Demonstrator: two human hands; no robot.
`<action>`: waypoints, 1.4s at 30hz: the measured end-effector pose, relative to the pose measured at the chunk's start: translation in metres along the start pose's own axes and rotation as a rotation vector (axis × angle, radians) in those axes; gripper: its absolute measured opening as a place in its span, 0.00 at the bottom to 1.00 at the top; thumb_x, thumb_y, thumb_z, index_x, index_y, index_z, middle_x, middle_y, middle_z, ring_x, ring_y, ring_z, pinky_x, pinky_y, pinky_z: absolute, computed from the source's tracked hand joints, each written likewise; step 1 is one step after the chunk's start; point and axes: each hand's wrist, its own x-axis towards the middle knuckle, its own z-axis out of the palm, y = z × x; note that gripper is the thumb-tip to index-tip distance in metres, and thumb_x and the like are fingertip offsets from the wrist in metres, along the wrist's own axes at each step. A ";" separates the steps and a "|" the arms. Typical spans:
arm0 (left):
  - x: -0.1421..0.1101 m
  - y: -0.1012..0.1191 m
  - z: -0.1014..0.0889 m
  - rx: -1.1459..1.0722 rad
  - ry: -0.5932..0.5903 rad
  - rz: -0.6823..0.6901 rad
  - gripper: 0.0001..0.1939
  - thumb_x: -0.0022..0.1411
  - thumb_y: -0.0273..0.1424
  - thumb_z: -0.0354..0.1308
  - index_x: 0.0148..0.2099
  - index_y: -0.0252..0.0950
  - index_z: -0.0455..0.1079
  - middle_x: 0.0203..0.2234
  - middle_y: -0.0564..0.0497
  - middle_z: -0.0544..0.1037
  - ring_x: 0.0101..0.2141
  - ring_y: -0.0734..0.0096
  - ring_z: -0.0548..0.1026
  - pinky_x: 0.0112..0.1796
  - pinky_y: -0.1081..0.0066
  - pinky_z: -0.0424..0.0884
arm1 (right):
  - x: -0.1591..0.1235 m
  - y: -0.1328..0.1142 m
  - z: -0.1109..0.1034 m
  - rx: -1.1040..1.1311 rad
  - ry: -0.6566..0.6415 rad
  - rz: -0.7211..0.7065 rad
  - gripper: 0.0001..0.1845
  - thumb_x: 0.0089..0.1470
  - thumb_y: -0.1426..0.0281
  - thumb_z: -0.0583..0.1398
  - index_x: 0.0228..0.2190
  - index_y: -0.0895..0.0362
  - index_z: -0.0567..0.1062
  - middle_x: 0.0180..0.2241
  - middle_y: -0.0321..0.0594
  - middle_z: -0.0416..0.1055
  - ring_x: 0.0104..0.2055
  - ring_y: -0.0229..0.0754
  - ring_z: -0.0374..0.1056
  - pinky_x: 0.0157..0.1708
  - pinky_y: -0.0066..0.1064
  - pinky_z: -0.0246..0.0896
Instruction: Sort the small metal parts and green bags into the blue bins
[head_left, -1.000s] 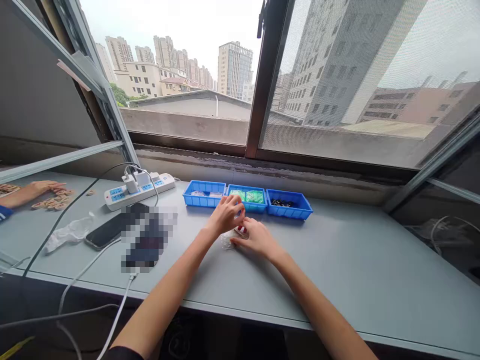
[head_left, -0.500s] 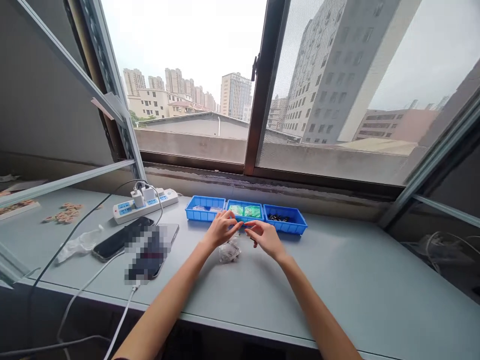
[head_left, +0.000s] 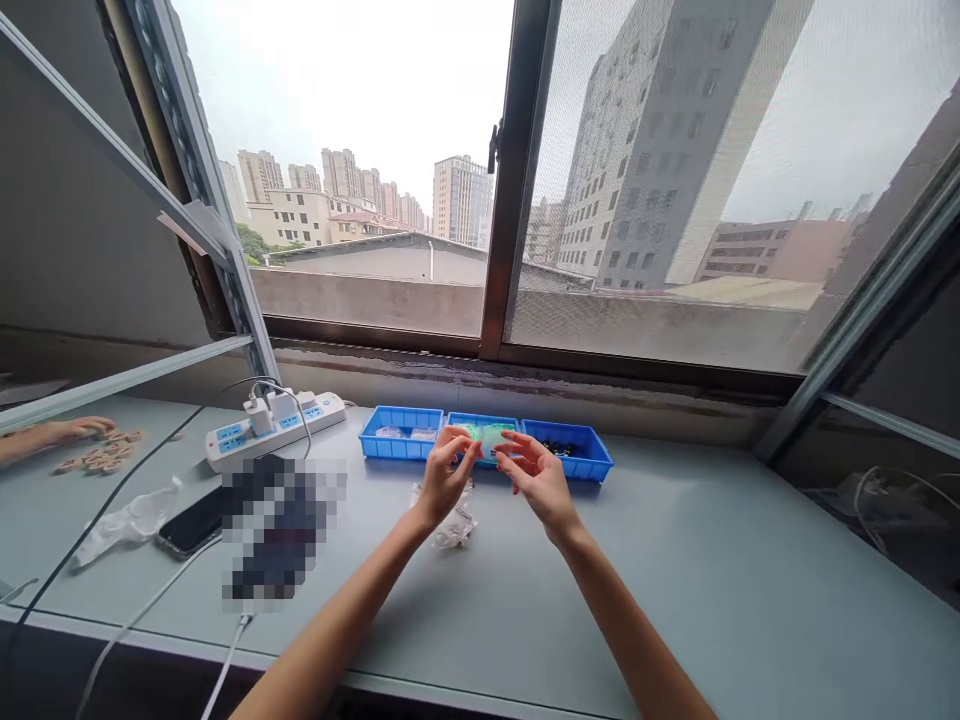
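A small translucent plastic bag (head_left: 491, 440) is stretched between my two hands, over the front of the middle blue bin (head_left: 495, 474). My left hand (head_left: 448, 468) pinches its left side between thumb and fingers. On the other side, my right hand (head_left: 536, 478) has its thumb and fingertips on the bag's right edge. Behind them, the middle bin holds green packets. The left blue bin (head_left: 401, 446) contains clear packets, and the right blue bin (head_left: 592, 468) small black parts. A clear bag of small pieces (head_left: 454, 525) lies on the table just below my hands.
To the left are a power strip (head_left: 281, 432) with plugs, a phone (head_left: 195, 520), a blurred-out device (head_left: 277, 530), cables and a crumpled plastic bag (head_left: 131, 520). Another person's hand (head_left: 82, 428) reaches toward small wooden-looking pieces (head_left: 105, 455). Metal frame bars stand on both sides.
My hands have moved slightly apart, and the translucent bag now shows between them. Another person's hand has come in at the far left. The whole view has shifted a little.
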 end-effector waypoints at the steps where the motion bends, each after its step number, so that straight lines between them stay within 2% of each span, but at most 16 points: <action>1: 0.000 -0.001 0.000 0.017 0.010 0.015 0.17 0.65 0.38 0.48 0.29 0.36 0.68 0.30 0.50 0.69 0.32 0.73 0.70 0.31 0.73 0.69 | 0.000 0.001 -0.001 -0.028 0.014 -0.022 0.24 0.37 0.55 0.66 0.36 0.56 0.75 0.33 0.45 0.76 0.30 0.44 0.71 0.15 0.26 0.60; 6: -0.003 -0.002 0.004 0.098 0.044 0.138 0.08 0.63 0.36 0.52 0.37 0.37 0.68 0.34 0.50 0.68 0.31 0.75 0.70 0.30 0.74 0.70 | -0.006 0.005 -0.004 -0.238 0.085 -0.224 0.14 0.47 0.57 0.61 0.26 0.54 0.79 0.36 0.45 0.75 0.35 0.46 0.71 0.21 0.30 0.66; 9: -0.005 -0.002 0.005 0.129 0.063 0.181 0.07 0.63 0.35 0.53 0.38 0.37 0.67 0.35 0.50 0.67 0.34 0.74 0.71 0.33 0.72 0.71 | -0.009 0.005 -0.006 -0.424 0.133 -0.417 0.14 0.52 0.59 0.58 0.25 0.53 0.79 0.37 0.44 0.73 0.38 0.45 0.70 0.23 0.30 0.66; 12: -0.006 -0.002 0.005 0.158 0.078 0.213 0.07 0.63 0.36 0.53 0.40 0.38 0.66 0.37 0.50 0.66 0.35 0.73 0.71 0.36 0.70 0.72 | -0.011 0.006 -0.008 -0.611 0.180 -0.568 0.16 0.57 0.62 0.55 0.25 0.51 0.79 0.38 0.43 0.72 0.36 0.42 0.69 0.25 0.31 0.66; 15: -0.007 -0.003 0.006 0.208 0.092 0.232 0.08 0.63 0.36 0.53 0.41 0.38 0.66 0.40 0.49 0.65 0.34 0.74 0.71 0.37 0.67 0.72 | -0.011 0.008 -0.009 -0.726 0.226 -0.652 0.16 0.58 0.65 0.55 0.25 0.51 0.79 0.40 0.43 0.70 0.34 0.41 0.67 0.28 0.32 0.66; 19: -0.010 -0.003 0.005 0.274 0.140 0.299 0.07 0.63 0.36 0.53 0.41 0.39 0.66 0.44 0.47 0.63 0.34 0.74 0.70 0.37 0.67 0.72 | -0.011 0.010 -0.011 -0.737 0.260 -0.694 0.16 0.58 0.64 0.55 0.25 0.51 0.78 0.39 0.43 0.69 0.32 0.39 0.67 0.24 0.29 0.63; 21: -0.010 -0.003 0.004 0.296 0.122 0.327 0.06 0.63 0.35 0.53 0.40 0.39 0.67 0.44 0.47 0.63 0.33 0.74 0.69 0.36 0.68 0.72 | -0.012 0.009 -0.010 -0.726 0.257 -0.670 0.16 0.58 0.62 0.54 0.25 0.52 0.78 0.37 0.43 0.70 0.32 0.40 0.67 0.23 0.28 0.63; 24: -0.009 -0.001 0.003 0.295 0.085 0.287 0.07 0.64 0.35 0.52 0.39 0.39 0.67 0.44 0.46 0.63 0.34 0.72 0.69 0.37 0.66 0.71 | -0.013 0.006 -0.006 -0.656 0.221 -0.567 0.16 0.56 0.57 0.56 0.28 0.53 0.78 0.31 0.42 0.72 0.29 0.40 0.68 0.21 0.28 0.62; 30: -0.007 -0.001 0.003 0.203 0.059 0.123 0.11 0.61 0.39 0.54 0.41 0.37 0.66 0.43 0.44 0.64 0.44 0.64 0.69 0.42 0.63 0.70 | -0.012 0.007 0.005 -0.278 0.229 -0.174 0.21 0.46 0.51 0.60 0.29 0.57 0.76 0.26 0.41 0.75 0.20 0.37 0.65 0.17 0.28 0.60; 34: -0.005 -0.004 0.004 0.053 -0.102 0.062 0.12 0.62 0.38 0.53 0.31 0.36 0.67 0.33 0.48 0.68 0.37 0.68 0.71 0.34 0.70 0.71 | -0.007 0.012 0.004 -0.131 0.201 -0.047 0.24 0.41 0.50 0.63 0.30 0.58 0.74 0.23 0.39 0.74 0.17 0.35 0.62 0.14 0.27 0.56; 36: -0.003 -0.009 0.002 0.031 -0.127 0.030 0.13 0.62 0.37 0.54 0.28 0.36 0.67 0.29 0.50 0.69 0.33 0.70 0.71 0.31 0.72 0.70 | -0.006 0.014 0.004 -0.109 0.184 -0.029 0.25 0.41 0.50 0.63 0.32 0.58 0.74 0.24 0.39 0.75 0.16 0.35 0.62 0.14 0.27 0.56; 39: 0.003 -0.024 -0.008 0.160 0.023 -0.091 0.12 0.59 0.38 0.56 0.28 0.37 0.69 0.28 0.50 0.70 0.31 0.70 0.70 0.33 0.69 0.69 | -0.006 0.017 0.005 -0.118 0.157 -0.022 0.25 0.43 0.50 0.61 0.35 0.58 0.73 0.25 0.40 0.75 0.16 0.35 0.62 0.14 0.27 0.57; 41: 0.008 -0.039 -0.021 0.347 0.247 -0.319 0.11 0.58 0.37 0.56 0.27 0.38 0.70 0.28 0.50 0.71 0.32 0.67 0.70 0.36 0.66 0.69 | -0.006 0.020 0.005 -0.148 0.145 -0.031 0.24 0.45 0.50 0.60 0.35 0.58 0.73 0.25 0.40 0.75 0.16 0.35 0.63 0.14 0.27 0.58; 42: 0.010 -0.046 -0.028 0.392 0.313 -0.385 0.11 0.58 0.37 0.55 0.28 0.37 0.71 0.29 0.48 0.71 0.33 0.64 0.70 0.38 0.63 0.68 | -0.006 0.021 0.005 -0.167 0.141 -0.037 0.24 0.45 0.51 0.59 0.35 0.58 0.73 0.25 0.40 0.75 0.16 0.35 0.63 0.14 0.28 0.58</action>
